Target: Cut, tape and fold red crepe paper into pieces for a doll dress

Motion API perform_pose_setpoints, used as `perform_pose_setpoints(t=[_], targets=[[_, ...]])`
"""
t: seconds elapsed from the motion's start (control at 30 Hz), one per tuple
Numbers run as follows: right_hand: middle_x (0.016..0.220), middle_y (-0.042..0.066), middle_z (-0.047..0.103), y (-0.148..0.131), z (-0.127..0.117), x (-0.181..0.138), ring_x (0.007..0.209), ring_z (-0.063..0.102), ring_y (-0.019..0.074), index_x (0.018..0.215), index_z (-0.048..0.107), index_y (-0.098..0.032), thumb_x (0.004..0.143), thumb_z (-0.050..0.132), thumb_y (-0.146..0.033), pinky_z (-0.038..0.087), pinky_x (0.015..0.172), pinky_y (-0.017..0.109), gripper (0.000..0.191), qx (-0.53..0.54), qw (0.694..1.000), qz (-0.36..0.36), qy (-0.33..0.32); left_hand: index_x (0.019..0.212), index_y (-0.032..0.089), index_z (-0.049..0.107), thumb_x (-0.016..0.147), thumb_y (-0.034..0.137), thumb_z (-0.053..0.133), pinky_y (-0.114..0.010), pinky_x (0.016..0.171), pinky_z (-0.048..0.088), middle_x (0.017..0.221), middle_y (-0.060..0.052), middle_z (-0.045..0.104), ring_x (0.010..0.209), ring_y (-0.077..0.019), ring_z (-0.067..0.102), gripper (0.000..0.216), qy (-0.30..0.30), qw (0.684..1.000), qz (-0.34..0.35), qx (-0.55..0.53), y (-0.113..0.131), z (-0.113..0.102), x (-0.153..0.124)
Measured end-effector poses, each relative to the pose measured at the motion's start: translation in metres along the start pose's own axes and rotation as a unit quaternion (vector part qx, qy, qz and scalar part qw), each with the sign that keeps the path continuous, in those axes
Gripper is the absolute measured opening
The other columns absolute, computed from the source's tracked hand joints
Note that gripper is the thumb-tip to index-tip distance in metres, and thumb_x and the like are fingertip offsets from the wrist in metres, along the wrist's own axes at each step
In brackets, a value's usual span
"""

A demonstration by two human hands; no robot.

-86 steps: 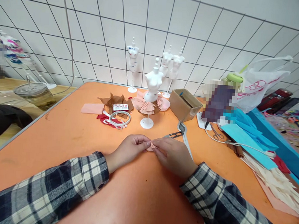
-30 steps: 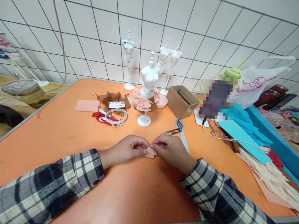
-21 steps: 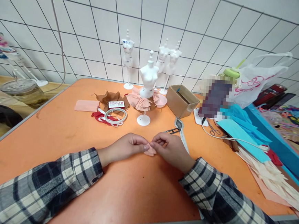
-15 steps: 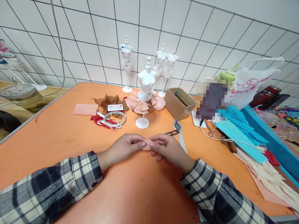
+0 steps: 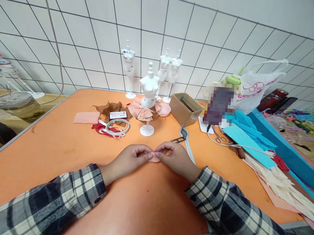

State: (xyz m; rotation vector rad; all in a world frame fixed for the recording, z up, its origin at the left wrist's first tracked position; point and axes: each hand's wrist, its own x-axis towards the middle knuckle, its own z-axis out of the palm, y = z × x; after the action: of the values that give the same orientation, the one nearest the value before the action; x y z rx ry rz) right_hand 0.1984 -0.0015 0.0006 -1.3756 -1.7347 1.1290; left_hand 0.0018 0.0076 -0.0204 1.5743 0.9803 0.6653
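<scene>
A small piece of pink crepe paper (image 5: 154, 158) is pinched between my two hands, just above the orange table (image 5: 128, 205). My left hand (image 5: 128, 161) grips its left side between thumb and fingers. From the right, my right hand (image 5: 176, 160) pinches its upper edge, thumb close to the other thumb. Beyond the hands stands a white mini dress form (image 5: 149, 85) on a round base, with a ruffled pink paper skirt (image 5: 143, 112) about its waist. Black-handled thread snips (image 5: 178, 139) lie just past my right hand.
Left of the dress form are brown paper (image 5: 105, 110), a small white box (image 5: 118, 115) and a tape roll (image 5: 117, 127). An open cardboard box (image 5: 186, 109) stands behind right. Scissors (image 5: 220, 137), a cable and blue paper (image 5: 249, 141) lie right. Several more dress forms (image 5: 128, 66) line the wall.
The pink paper has turned in my fingers, its rounded edge now hanging lower. My right fingers have closed in over its top. The view has shifted slightly.
</scene>
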Motion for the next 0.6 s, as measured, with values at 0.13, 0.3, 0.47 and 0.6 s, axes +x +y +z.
perform_pose_setpoints(t=[0.13, 0.3, 0.47, 0.6], targets=[[0.083, 0.003, 0.073, 0.001, 0.001, 0.0, 0.077, 0.065, 0.0163, 0.084, 0.072, -0.018, 0.079, 0.064, -0.028, 0.049, 0.072, 0.028, 0.014, 0.013, 1.0, -0.025, 0.01, 0.088, 0.016, 0.071, 0.082, 0.042, 0.063, -0.026, 0.074, 0.049, 0.086, -0.004, 0.073, 0.08, -0.0179, 0.065, 0.028, 0.016, 0.999, -0.003, 0.032, 0.0, 0.001, 0.0], [0.092, 0.005, 0.073, 0.005, 0.004, 0.001, 0.084, 0.068, 0.0175, 0.121, 0.063, -0.018, 0.077, 0.067, -0.031, 0.052, 0.079, 0.031, 0.046, 0.071, 0.996, -0.034, 0.035, 0.088, 0.015, 0.069, 0.084, 0.043, 0.06, -0.026, 0.074, 0.049, 0.087, -0.005, 0.073, 0.08, -0.0178, 0.065, 0.03, 0.028, 0.999, 0.004, 0.023, 0.003, 0.002, -0.001], [0.083, 0.005, 0.073, 0.005, 0.006, 0.002, 0.077, 0.067, 0.017, 0.086, 0.072, -0.017, 0.077, 0.068, -0.032, 0.053, 0.073, 0.029, 0.018, 0.067, 0.997, -0.04, 0.018, 0.09, 0.016, 0.069, 0.083, 0.044, 0.06, -0.028, 0.075, 0.049, 0.09, -0.006, 0.073, 0.082, -0.0191, 0.064, 0.031, 0.03, 0.999, 0.012, 0.036, 0.006, 0.003, -0.006], [0.084, 0.003, 0.073, -0.016, -0.014, 0.015, 0.074, 0.066, 0.0156, 0.103, 0.069, -0.02, 0.079, 0.067, -0.03, 0.051, 0.069, 0.029, 0.026, 0.078, 0.99, -0.089, 0.08, 0.098, 0.017, 0.064, 0.081, 0.045, 0.061, -0.03, 0.075, 0.049, 0.09, -0.006, 0.068, 0.084, -0.0201, 0.063, 0.033, 0.177, 0.98, 0.037, 0.086, 0.005, -0.012, 0.004]])
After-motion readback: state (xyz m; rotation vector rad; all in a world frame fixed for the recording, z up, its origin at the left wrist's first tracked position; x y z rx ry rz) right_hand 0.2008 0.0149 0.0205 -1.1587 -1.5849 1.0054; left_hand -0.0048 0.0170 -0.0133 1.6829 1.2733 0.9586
